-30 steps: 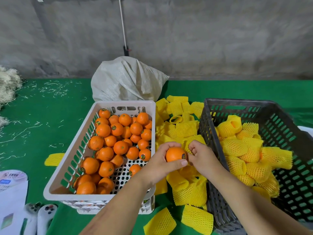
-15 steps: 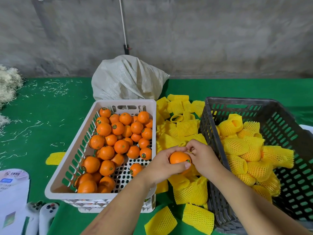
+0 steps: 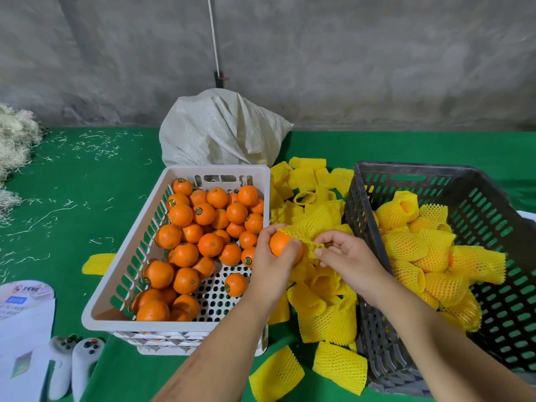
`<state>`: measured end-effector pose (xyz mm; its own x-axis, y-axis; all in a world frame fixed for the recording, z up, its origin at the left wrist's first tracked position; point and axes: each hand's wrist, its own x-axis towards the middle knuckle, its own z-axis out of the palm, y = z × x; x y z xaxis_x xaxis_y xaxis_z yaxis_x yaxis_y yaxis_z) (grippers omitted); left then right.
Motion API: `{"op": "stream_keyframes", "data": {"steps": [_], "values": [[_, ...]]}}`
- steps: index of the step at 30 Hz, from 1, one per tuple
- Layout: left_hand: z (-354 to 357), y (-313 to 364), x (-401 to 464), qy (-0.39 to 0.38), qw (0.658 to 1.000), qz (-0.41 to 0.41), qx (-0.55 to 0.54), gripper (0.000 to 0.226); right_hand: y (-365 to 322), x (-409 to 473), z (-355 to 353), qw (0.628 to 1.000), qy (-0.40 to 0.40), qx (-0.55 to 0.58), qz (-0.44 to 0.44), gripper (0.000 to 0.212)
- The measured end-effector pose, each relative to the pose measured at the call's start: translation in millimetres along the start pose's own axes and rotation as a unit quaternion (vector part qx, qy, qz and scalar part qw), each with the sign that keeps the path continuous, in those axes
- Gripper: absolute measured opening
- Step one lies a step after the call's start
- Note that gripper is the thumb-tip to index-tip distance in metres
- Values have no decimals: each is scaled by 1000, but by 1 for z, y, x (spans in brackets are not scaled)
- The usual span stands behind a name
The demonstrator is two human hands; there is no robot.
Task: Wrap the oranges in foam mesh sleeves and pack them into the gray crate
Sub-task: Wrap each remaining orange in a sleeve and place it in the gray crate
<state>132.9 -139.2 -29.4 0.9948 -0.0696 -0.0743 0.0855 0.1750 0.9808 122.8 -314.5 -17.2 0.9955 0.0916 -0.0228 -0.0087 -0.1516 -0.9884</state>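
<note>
My left hand (image 3: 274,261) grips an orange (image 3: 279,242) above the gap between the two crates. My right hand (image 3: 346,256) pinches the edge of a yellow foam mesh sleeve (image 3: 310,230) that partly covers the orange's right side. Several bare oranges fill the white crate (image 3: 121,271) on the left. The gray crate (image 3: 499,227) on the right holds several sleeved oranges (image 3: 406,245). A pile of empty yellow sleeves (image 3: 324,309) lies between the crates under my hands.
A white woven sack (image 3: 220,132) stands behind the white crate. Two loose sleeves (image 3: 339,367) lie near the front edge, another (image 3: 97,264) left of the white crate. A white game controller (image 3: 75,364) and papers (image 3: 23,323) sit at the bottom left. Straw (image 3: 14,140) lies far left.
My right hand has lifted a sleeve from the pile and drawn it against the orange, which my left hand has kept holding, turned slightly leftward.
</note>
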Motion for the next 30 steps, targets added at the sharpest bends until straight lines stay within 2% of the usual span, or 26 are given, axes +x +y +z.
{"op": "stream_keyframes", "data": {"steps": [2, 6, 8, 10, 14, 17, 19, 20, 24, 27, 30], "values": [[-4, 0, 0, -2, 1000, -11, -8, 41, 4, -1, 3, 999, -19, -26, -6, 19], [-15, -3, -4, -160, 985, -39, 47, 73, 6, 0, -1, 993, 44, -92, -57, 15], [-18, -9, -2, -188, 980, -25, 66, 80, 6, 1, -2, 983, 72, -141, -92, 16], [-13, -10, 0, -158, 986, 12, 58, 74, 8, 0, -2, 960, 96, -221, -139, 15], [-3, -12, -2, -14, 996, 80, 33, 66, 2, -6, 1, 896, 154, -342, -237, 11], [-3, -17, -4, 57, 991, 108, 47, 72, 2, -12, 6, 861, 114, -385, -312, 16], [-3, -15, -5, 55, 991, 103, 64, 73, 4, -14, 7, 863, 73, -387, -316, 14], [-4, -14, -5, 31, 992, 96, 74, 74, 4, -13, 7, 874, 55, -378, -300, 13], [-15, -14, -1, -114, 990, 43, 70, 72, 5, -10, 6, 923, 37, -298, -242, 22], [-14, -14, -1, -97, 992, 57, 54, 71, 5, -8, 4, 928, 67, -288, -227, 26], [-6, -14, -1, -45, 994, 80, 67, 70, 0, -9, 3, 904, 120, -307, -272, 10]]}}
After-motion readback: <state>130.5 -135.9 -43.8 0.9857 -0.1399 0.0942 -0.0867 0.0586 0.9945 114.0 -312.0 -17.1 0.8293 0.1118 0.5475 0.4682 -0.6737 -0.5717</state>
